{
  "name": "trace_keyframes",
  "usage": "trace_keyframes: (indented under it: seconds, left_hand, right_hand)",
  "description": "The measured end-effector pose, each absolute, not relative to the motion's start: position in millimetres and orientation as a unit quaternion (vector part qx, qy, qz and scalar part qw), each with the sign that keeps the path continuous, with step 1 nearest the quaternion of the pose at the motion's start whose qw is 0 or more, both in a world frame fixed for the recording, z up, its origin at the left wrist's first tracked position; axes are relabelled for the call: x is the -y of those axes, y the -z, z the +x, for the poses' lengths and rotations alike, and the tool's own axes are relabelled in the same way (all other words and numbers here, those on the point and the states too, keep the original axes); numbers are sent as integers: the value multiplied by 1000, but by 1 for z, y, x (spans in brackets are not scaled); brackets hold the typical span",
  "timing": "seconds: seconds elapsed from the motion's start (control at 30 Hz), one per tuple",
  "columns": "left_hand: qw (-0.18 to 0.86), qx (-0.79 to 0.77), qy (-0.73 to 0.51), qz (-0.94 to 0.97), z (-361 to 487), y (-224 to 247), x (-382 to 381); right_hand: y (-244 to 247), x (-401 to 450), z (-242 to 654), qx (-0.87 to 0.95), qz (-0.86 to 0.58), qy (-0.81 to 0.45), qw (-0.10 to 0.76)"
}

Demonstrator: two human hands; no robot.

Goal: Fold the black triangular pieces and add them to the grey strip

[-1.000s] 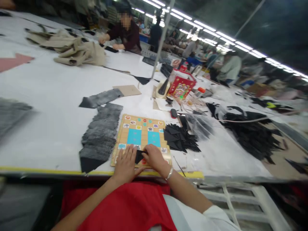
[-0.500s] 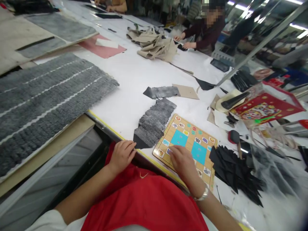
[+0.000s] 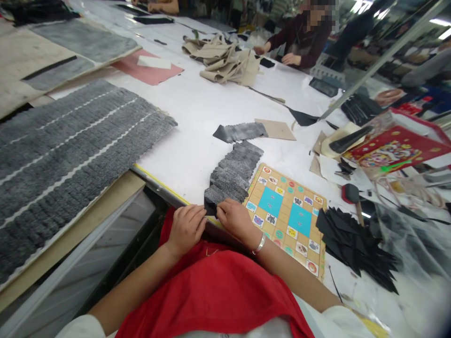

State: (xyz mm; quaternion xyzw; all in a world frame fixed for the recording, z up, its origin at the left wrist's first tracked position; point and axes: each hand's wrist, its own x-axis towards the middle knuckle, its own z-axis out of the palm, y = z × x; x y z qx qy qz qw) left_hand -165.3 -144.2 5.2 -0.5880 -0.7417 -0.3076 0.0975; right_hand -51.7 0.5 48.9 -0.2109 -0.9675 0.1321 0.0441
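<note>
At the table's front edge, my left hand (image 3: 186, 226) has its fingers closed on the left side of a small black and grey piece (image 3: 210, 207), which looks like fabric or leather. My right hand (image 3: 240, 223) pinches the same piece from the right, its fingertips partly hidden. This piece lies at the near end of a row of overlapping grey pieces (image 3: 232, 171) that runs away from me. Right of the row lies a flat game board (image 3: 286, 203) with animal pictures and two blue rectangles, partly under my right wrist.
A pile of black pieces (image 3: 354, 244) lies right of the board. Grey ruffled material with white lines (image 3: 70, 141) covers the left. Farther off are a shorter grey row (image 3: 241, 132), beige strips (image 3: 225, 61), a red box (image 3: 394, 145), a slanted pole (image 3: 380, 61) and a co-worker (image 3: 299, 42).
My right hand has moved left from over the board to the near end of the row and now pinches the black and grey piece. My left hand stays at the table edge.
</note>
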Motion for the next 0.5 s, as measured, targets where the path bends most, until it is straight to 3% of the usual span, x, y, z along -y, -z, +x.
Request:
trace_keyframes:
  seconds: [0.2,0.33,0.43,0.5]
  left_hand:
    - [101,733,226,-633,-159,-10,118]
    - [109,736,187,-642,-159,-11,112]
    - [124,730,194,-644,-160,-10,113]
    - [143,731,210,-633,-159,-9,113]
  right_hand:
    - [-47,-6,-50,913,-261,-263,170]
    - [-73,-40,-9,805,-363,-362,299]
    - [-101,-65,54,760,-428,-216,439]
    - [-111,-67,93,797,-409,-66,439]
